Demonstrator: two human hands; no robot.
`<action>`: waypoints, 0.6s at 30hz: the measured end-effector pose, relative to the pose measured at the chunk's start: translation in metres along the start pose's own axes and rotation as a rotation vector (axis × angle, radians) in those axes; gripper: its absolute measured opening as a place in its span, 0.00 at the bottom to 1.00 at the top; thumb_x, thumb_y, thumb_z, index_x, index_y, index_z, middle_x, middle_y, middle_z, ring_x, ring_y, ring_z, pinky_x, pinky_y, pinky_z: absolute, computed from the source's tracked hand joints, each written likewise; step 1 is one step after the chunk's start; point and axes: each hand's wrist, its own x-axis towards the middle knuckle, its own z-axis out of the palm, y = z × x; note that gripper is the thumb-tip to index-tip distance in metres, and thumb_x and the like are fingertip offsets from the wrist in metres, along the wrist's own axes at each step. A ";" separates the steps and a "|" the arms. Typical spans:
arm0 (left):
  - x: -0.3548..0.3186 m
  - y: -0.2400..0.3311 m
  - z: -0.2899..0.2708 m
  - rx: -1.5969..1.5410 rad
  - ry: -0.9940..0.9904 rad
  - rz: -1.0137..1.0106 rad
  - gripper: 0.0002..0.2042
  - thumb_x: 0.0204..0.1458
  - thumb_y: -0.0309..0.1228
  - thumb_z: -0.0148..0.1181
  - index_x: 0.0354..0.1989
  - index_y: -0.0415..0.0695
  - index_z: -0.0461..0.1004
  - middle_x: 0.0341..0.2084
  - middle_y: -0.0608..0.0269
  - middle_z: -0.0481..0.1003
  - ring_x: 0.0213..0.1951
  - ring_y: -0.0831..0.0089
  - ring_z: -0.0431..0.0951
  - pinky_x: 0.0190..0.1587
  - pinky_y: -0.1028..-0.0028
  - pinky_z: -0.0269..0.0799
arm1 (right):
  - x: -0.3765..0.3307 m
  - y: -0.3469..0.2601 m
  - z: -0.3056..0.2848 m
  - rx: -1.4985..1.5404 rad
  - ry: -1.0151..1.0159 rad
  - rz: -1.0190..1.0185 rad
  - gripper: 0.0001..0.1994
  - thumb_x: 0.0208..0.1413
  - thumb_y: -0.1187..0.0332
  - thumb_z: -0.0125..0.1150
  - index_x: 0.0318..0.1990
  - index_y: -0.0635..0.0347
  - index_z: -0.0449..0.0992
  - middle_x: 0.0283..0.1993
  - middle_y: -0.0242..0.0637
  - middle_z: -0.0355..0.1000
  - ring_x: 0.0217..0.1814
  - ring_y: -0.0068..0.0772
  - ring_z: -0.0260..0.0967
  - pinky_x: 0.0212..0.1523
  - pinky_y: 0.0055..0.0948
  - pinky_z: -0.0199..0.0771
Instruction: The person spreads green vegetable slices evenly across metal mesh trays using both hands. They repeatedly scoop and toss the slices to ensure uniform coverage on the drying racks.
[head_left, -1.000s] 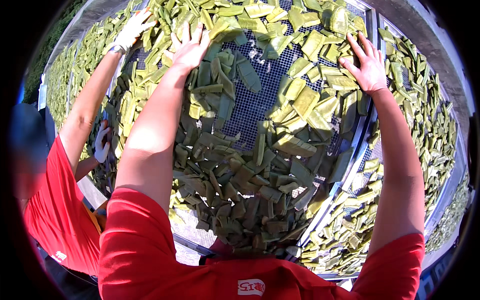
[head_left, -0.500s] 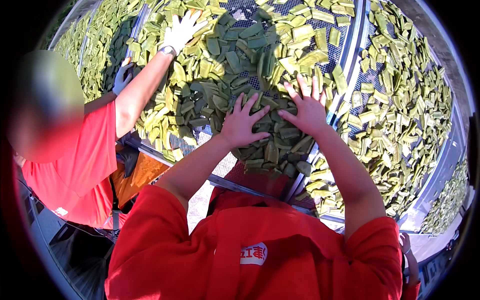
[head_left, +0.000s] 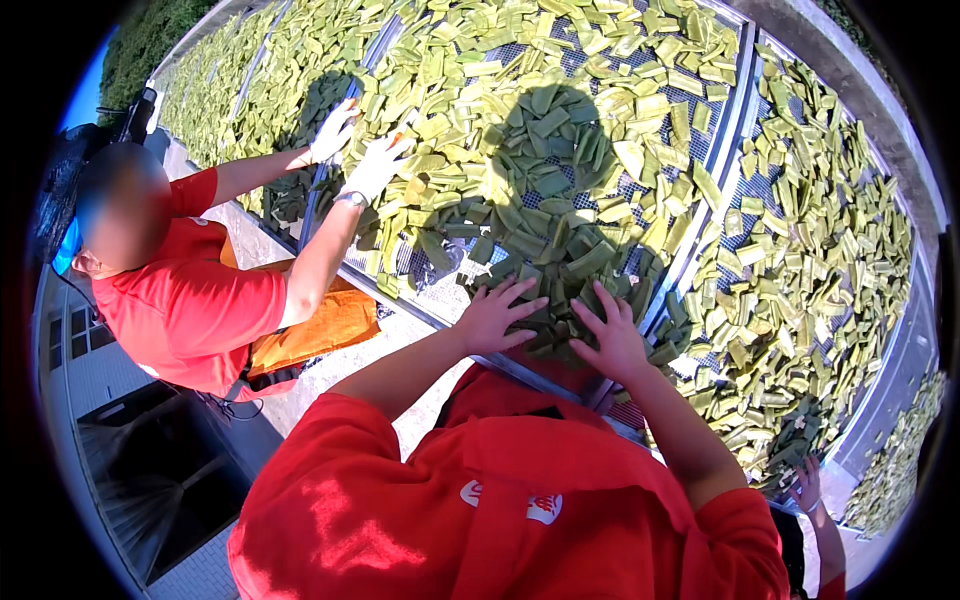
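My left hand point(head_left: 497, 317) is open, fingers spread, at the near edge of a mesh drying rack point(head_left: 732, 122) framed with metal rails. Beside it, my right hand point(head_left: 617, 342) is open too, its fingers apart and touching the layer of cut, flat green plant pieces point(head_left: 560, 268). A small heap of pieces lies between and just beyond both hands, in shadow. Neither hand grasps a piece. What the palms rest on is partly hidden.
At the left, a person in a red shirt point(head_left: 200, 300) reaches over the rack with white-gloved hands point(head_left: 372, 168). Another person's hand point(head_left: 806, 486) touches pieces at the lower right. More racks point(head_left: 790, 230) of green pieces extend right and far left.
Both my hands have come back toward the rack's near edge, away from the middle. The view has shifted, showing more of the person at left, whose gloved hands are now closer together.
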 end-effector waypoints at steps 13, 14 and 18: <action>0.109 -0.111 -0.025 0.290 0.531 -0.333 0.33 0.44 0.54 0.57 0.59 0.56 0.61 0.59 0.57 0.59 0.61 0.49 0.56 0.61 0.47 0.47 | 0.101 0.006 -0.009 -0.262 0.148 0.157 0.38 0.41 0.36 0.56 0.61 0.36 0.61 0.69 0.43 0.42 0.70 0.53 0.36 0.61 0.67 0.37; 0.102 -0.110 -0.014 0.151 0.538 -0.342 0.30 0.44 0.55 0.56 0.56 0.55 0.66 0.57 0.57 0.61 0.60 0.50 0.55 0.63 0.46 0.36 | 0.107 -0.008 -0.009 -0.341 -0.052 0.203 0.39 0.40 0.32 0.53 0.61 0.36 0.61 0.70 0.42 0.41 0.72 0.51 0.32 0.59 0.71 0.34; 0.054 -0.093 0.003 0.095 0.421 -0.243 0.23 0.43 0.53 0.57 0.42 0.50 0.75 0.52 0.57 0.65 0.57 0.53 0.59 0.62 0.48 0.40 | 0.084 -0.028 0.004 -0.357 -0.141 0.004 0.39 0.37 0.37 0.59 0.60 0.38 0.63 0.69 0.40 0.44 0.72 0.48 0.33 0.59 0.74 0.30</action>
